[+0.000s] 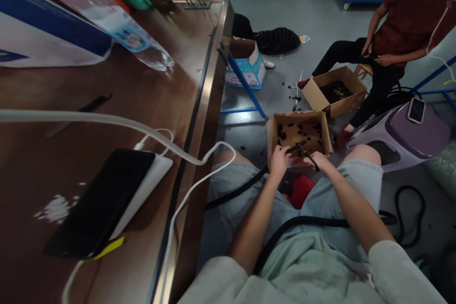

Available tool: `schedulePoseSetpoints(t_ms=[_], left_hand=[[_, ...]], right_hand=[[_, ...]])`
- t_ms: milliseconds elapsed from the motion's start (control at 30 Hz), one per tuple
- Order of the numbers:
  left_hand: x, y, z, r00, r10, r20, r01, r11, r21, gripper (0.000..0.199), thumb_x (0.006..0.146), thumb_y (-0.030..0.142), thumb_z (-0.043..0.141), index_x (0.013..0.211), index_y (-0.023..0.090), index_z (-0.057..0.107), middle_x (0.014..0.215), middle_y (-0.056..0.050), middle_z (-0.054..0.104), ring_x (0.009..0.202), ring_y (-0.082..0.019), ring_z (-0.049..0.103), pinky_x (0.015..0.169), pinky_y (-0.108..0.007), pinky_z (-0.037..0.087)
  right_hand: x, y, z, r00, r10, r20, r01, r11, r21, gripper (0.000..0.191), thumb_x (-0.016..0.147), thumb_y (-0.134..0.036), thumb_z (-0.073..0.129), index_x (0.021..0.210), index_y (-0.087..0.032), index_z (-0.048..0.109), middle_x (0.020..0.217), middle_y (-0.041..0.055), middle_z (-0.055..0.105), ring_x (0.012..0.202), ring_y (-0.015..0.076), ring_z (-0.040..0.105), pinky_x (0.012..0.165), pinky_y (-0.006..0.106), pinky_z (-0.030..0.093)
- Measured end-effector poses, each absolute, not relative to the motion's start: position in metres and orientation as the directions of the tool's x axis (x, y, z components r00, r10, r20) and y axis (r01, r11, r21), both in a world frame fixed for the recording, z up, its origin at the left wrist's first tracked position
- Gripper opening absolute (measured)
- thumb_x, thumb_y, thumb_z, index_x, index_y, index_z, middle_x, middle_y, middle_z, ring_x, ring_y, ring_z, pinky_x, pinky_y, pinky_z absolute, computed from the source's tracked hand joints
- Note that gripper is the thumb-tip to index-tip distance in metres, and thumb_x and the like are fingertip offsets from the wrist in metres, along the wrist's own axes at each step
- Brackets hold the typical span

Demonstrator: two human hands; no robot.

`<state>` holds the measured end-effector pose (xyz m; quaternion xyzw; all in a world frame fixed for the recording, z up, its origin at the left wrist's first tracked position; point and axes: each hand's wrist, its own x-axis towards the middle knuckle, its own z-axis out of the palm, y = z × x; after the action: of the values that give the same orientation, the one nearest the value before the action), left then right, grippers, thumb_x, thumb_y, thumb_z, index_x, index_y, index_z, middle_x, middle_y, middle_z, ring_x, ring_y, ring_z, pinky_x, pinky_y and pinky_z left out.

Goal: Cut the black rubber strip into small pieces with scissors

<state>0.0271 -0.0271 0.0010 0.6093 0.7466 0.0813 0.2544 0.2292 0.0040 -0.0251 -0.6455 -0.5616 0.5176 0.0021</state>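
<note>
Pale green shirt fabric (309, 266) lies nearest the camera, and a black length of tubing (317, 221) crosses the lap just ahead of it. Over the near side of an open cardboard box (272, 133), the left hand (278, 161) closes on a black tube (245, 189) near its end, probably to keep that short tip steady. The right hand (322, 162) grips scissors (313, 160), their blades at the tube just beyond the left fingers. Small black pieces (281, 135) lie scattered inside; held here, the tip sits where anything loose would likely drop among them.

Room is tighter on the left: the metal-edged tabletop (142, 90) runs alongside the left arm, and a white cable (174, 221) loops over its edge, a possible snag. Another carton (315, 95) stands close behind the box, and a purple stool (420, 128) bounds the right side beyond the knee. Between the knees and the box, both wrists have modest open space.
</note>
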Motion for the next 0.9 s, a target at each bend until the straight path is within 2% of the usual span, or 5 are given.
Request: schedulePoseSetpoints(t_ms=[200, 400, 500, 667, 900], left_hand=[[0.028, -0.026, 0.002, -0.122, 0.947, -0.296, 0.872, 0.245, 0.425, 0.032, 0.102, 0.036, 0.059, 0.132, 0.036, 0.070, 0.128, -0.003, 0.065, 0.100, -0.018, 0.068, 0.083, -0.027, 0.049], [0.030, -0.020, -0.001, -0.064, 0.975, -0.212, 0.876, 0.156, 0.457, 0.031, 0.102, 0.030, 0.058, 0.128, 0.036, 0.074, 0.131, -0.002, 0.065, 0.108, -0.021, 0.064, 0.093, -0.030, 0.048], [0.030, -0.016, -0.003, -0.036, 0.986, -0.162, 0.858, 0.114, 0.500, 0.031, 0.101, 0.026, 0.057, 0.125, 0.035, 0.075, 0.130, -0.004, 0.065, 0.112, -0.023, 0.062, 0.095, -0.033, 0.047], [0.031, -0.008, -0.009, -0.063, 0.984, -0.168, 0.841, 0.143, 0.522, 0.033, 0.100, 0.021, 0.055, 0.123, 0.035, 0.075, 0.129, -0.004, 0.066, 0.108, -0.024, 0.062, 0.095, -0.036, 0.046], [0.031, 0.000, -0.022, -0.084, 0.983, -0.166, 0.809, 0.165, 0.564, 0.035, 0.101, 0.024, 0.052, 0.127, 0.035, 0.073, 0.126, -0.004, 0.066, 0.102, -0.022, 0.062, 0.091, -0.034, 0.046]], right_hand=[[0.234, 0.010, -0.030, -0.213, 0.729, -0.651, 0.717, -0.336, -0.611, 0.042, 0.089, -0.054, 0.067, 0.070, -0.016, 0.068, 0.055, 0.0009, 0.060, 0.052, 0.0136, 0.058, 0.049, 0.021, 0.037], [0.235, 0.016, -0.026, -0.252, 0.698, -0.671, 0.635, -0.404, -0.658, 0.043, 0.091, -0.055, 0.068, 0.080, -0.014, 0.068, 0.068, 0.0027, 0.064, 0.057, 0.0117, 0.056, 0.051, 0.020, 0.040], [0.235, 0.017, -0.018, -0.196, 0.689, -0.698, 0.623, -0.462, -0.631, 0.042, 0.093, -0.053, 0.066, 0.078, -0.013, 0.068, 0.064, 0.0032, 0.063, 0.050, 0.0112, 0.054, 0.045, 0.021, 0.037], [0.235, 0.024, -0.011, -0.158, 0.710, -0.686, 0.668, -0.434, -0.604, 0.031, 0.089, -0.037, 0.066, 0.069, -0.014, 0.067, 0.057, 0.0022, 0.062, 0.042, 0.0105, 0.052, 0.041, 0.022, 0.033], [0.235, 0.037, -0.020, -0.172, 0.729, -0.663, 0.703, -0.380, -0.601, 0.030, 0.084, -0.040, 0.064, 0.066, -0.016, 0.068, 0.047, 0.0006, 0.057, 0.043, 0.0137, 0.055, 0.045, 0.022, 0.037]])
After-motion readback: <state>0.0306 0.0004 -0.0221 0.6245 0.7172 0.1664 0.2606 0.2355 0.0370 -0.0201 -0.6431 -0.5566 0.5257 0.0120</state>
